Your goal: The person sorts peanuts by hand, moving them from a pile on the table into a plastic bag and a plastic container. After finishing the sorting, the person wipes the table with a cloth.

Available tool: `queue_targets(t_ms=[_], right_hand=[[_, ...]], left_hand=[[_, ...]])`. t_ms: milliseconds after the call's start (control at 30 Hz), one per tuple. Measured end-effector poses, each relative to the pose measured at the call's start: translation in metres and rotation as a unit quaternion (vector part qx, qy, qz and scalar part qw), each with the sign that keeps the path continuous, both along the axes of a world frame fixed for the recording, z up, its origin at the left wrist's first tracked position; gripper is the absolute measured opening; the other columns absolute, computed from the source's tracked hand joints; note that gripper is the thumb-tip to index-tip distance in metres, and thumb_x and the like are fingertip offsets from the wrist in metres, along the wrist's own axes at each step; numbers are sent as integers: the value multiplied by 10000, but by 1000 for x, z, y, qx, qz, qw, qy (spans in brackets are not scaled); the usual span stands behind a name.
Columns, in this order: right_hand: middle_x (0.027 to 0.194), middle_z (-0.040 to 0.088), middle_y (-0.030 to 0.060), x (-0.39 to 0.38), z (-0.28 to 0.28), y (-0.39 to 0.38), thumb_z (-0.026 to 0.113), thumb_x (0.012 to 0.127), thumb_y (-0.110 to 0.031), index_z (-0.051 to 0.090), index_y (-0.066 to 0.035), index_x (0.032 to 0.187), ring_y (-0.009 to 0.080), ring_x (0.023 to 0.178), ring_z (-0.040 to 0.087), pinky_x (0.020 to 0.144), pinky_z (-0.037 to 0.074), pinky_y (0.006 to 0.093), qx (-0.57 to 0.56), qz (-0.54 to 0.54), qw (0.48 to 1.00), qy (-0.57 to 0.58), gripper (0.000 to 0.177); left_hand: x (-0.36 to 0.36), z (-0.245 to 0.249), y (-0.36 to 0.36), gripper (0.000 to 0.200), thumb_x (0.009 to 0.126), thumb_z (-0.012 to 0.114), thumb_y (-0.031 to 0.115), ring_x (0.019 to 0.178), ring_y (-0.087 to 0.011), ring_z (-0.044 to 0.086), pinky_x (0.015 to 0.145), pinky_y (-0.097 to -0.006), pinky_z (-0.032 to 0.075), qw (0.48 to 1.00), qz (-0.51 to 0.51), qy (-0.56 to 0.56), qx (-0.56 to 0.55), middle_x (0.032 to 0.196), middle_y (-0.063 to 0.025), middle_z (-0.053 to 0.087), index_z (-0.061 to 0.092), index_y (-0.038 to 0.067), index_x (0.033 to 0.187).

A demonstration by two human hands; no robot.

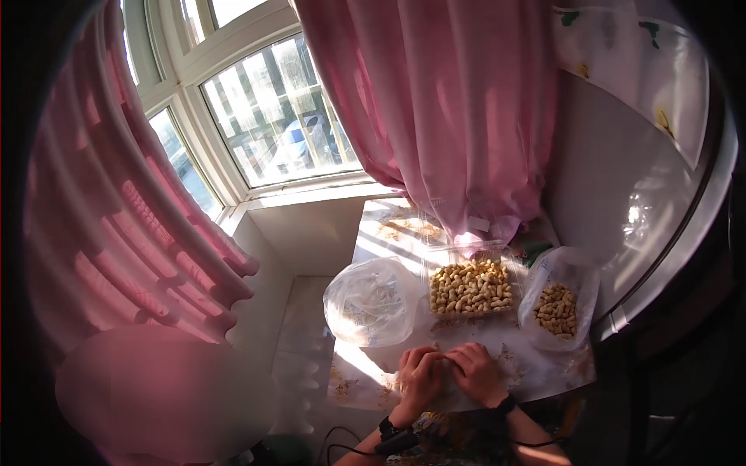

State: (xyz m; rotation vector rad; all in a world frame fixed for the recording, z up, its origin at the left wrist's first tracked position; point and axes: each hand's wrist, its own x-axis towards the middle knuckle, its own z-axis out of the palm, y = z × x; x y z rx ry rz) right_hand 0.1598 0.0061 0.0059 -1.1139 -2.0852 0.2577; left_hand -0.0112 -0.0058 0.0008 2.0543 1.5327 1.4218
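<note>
On the near part of a small table, my left hand and my right hand meet at the fingertips. The fingers of both are curled and closed; whatever they hold is too small to make out. Just beyond them stands a clear plastic box full of unshelled peanuts. To its right is a clear plastic bag with more peanuts in it. A whitish plastic bag sits left of the box, its contents unclear.
Brown crumbs or shell bits are scattered over the tabletop. Pink curtains hang behind the table and at the left, beside a window. A dark cable runs near my left wrist. A blurred pink shape fills the lower left.
</note>
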Motion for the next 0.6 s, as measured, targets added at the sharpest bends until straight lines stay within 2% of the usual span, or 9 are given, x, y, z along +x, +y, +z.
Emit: queue_targets(t_ms=[333,533,600], right_hand=[[1073,702,80,-1,-1,-2,746,882,-68,716,-92,1105,307,1082,639,966,502,440,-7,-23,998,53,227],[1046,696,98,0,1,-5,732,946,-105,711,-83,1123,322,1030,648,912,520,439,-2,-13,995,96,180],[1039,694,107,0,3,-6,731,957,-118,709,-81,1118,329,1013,652,895,524,442,-25,-9,993,111,167]], left_hand=[[-1,-1,-1,244,817,707,34,1115,-329,605,961,-471,448,1000,-10,11,-8,1125,-70,677,730,130,1040],[-2,2,-1,229,835,737,65,1126,-326,606,953,-468,447,1000,-18,14,-7,1125,-63,680,734,135,1054],[-1,6,-2,228,808,787,50,1086,-331,624,956,-458,474,1000,-20,13,-6,1102,-72,691,740,117,1021]])
